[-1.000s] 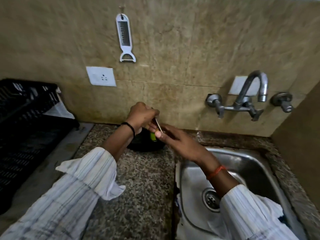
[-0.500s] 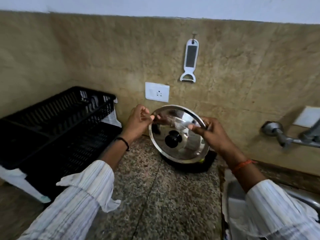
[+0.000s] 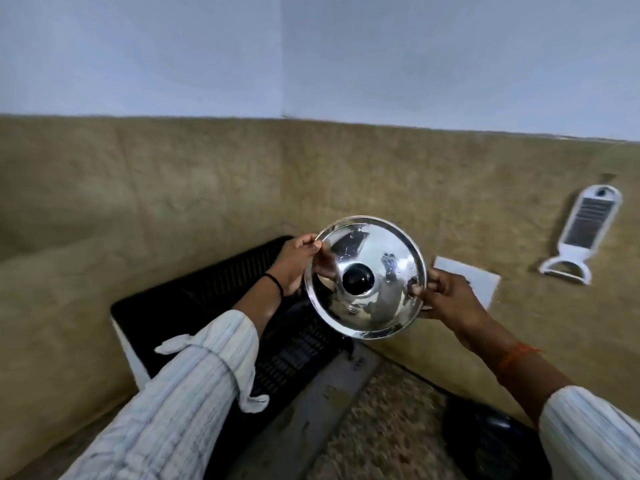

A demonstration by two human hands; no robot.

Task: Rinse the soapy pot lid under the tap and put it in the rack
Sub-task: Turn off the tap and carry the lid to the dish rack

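A shiny steel pot lid [image 3: 381, 299] with a black knob faces me, held upright in the air. My left hand [image 3: 298, 263] pinches its left rim and my right hand [image 3: 446, 299] pinches its right rim. The lid hangs above the right end of the black plastic dish rack [image 3: 194, 306], which sits on the counter against the wall. No tap or sink is in view.
A white peeler [image 3: 578, 237] hangs on the tiled wall at the right, with a white socket plate [image 3: 474, 282] behind my right hand. A dark round object [image 3: 491, 441] lies on the speckled counter [image 3: 374, 427] at the lower right.
The view has swung left from the sink to the rack. Both hands have carried the lid leftward and up, from over the counter to over the rack's right end.
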